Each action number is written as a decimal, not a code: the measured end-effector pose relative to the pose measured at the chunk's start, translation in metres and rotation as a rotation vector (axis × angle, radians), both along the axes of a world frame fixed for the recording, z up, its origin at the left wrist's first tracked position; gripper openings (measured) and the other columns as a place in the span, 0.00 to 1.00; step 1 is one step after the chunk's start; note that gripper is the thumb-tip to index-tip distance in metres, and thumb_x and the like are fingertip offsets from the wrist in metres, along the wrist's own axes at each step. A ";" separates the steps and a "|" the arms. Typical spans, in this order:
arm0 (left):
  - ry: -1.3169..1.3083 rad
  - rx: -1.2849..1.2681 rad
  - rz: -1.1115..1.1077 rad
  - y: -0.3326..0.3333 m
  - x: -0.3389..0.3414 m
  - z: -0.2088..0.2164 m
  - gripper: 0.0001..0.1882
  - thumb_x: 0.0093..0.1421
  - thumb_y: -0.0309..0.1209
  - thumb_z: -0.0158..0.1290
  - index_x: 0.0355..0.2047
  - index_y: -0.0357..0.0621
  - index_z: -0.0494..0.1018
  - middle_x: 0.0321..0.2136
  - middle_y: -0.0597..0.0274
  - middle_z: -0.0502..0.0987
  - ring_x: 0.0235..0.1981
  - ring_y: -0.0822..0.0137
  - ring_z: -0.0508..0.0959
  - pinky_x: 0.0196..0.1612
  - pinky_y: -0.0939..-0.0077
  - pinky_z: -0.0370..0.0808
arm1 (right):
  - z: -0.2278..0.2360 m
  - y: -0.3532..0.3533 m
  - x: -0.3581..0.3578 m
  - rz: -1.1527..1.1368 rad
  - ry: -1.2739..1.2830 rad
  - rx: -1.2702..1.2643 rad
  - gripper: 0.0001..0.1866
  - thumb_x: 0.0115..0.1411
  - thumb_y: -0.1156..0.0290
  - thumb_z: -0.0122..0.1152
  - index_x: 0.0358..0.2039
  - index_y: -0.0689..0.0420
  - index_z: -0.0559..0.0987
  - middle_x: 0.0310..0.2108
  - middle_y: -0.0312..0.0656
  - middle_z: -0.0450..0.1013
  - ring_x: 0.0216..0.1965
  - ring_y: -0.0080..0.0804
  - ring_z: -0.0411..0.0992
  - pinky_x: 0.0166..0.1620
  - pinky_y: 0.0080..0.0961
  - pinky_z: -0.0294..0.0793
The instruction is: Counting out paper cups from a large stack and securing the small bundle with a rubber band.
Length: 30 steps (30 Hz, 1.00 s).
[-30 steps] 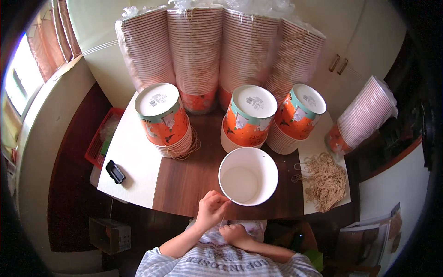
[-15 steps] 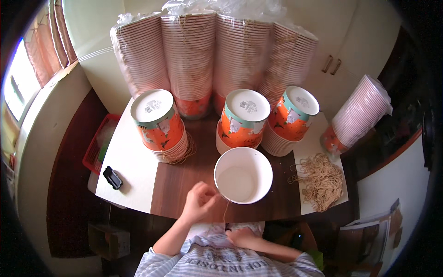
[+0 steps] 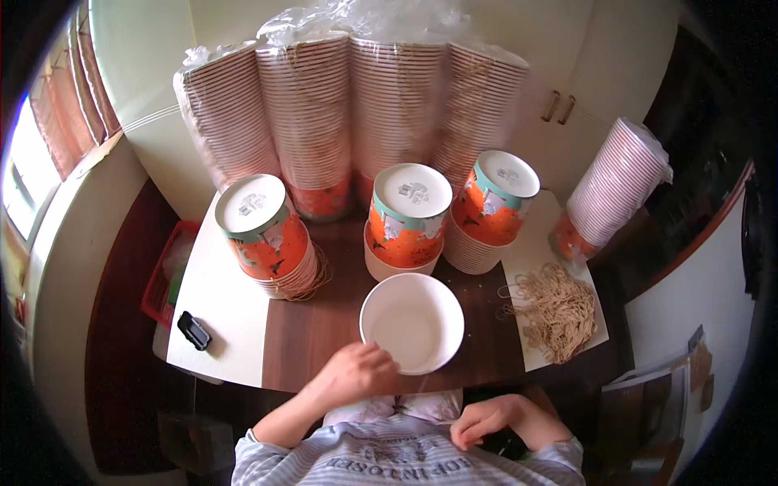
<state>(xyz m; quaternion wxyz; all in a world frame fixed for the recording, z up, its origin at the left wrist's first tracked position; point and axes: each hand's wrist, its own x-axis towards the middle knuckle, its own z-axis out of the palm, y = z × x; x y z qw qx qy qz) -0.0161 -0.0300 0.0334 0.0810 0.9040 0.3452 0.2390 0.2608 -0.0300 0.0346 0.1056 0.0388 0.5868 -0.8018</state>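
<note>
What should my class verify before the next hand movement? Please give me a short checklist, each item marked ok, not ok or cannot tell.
1. White tub has its open mouth facing up toward the wearer: ok.
2. Left hand at the tub's near-left rim: ok; whether it grips anything: cannot tell.
3. Right hand at the tub: not ok; it is apart from it, nearer the body.
4. Tub clear of the middle upside-down stack behind: cannot tell; they overlap in this view.
5. Strands in the cord heap untangled: not ok; they lie in a loose jumble.
6. Black container away from both hands: ok, far left.
</note>
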 end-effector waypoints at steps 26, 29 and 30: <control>-0.726 -0.594 0.215 -0.007 0.014 0.007 0.07 0.53 0.28 0.54 0.29 0.35 0.74 0.24 0.58 0.76 0.24 0.74 0.76 0.27 0.80 0.73 | 0.041 0.055 -0.081 -1.002 0.332 0.573 0.04 0.56 0.72 0.53 0.30 0.57 0.75 0.25 0.35 0.69 0.21 0.15 0.62 0.25 0.13 0.62; -0.541 -0.432 0.303 0.006 0.005 0.019 0.06 0.49 0.27 0.55 0.28 0.39 0.74 0.23 0.55 0.75 0.23 0.64 0.76 0.26 0.75 0.72 | 0.042 0.061 -0.087 -0.789 -0.008 0.978 0.06 0.54 0.71 0.55 0.33 0.58 0.74 0.28 0.33 0.71 0.24 0.18 0.67 0.28 0.17 0.67; -0.452 -0.328 0.305 0.012 0.003 0.017 0.06 0.49 0.28 0.55 0.27 0.39 0.74 0.22 0.55 0.74 0.23 0.62 0.76 0.27 0.73 0.72 | 0.039 0.061 -0.090 -0.788 -0.004 0.979 0.06 0.54 0.71 0.55 0.33 0.58 0.74 0.28 0.33 0.71 0.24 0.18 0.67 0.28 0.17 0.67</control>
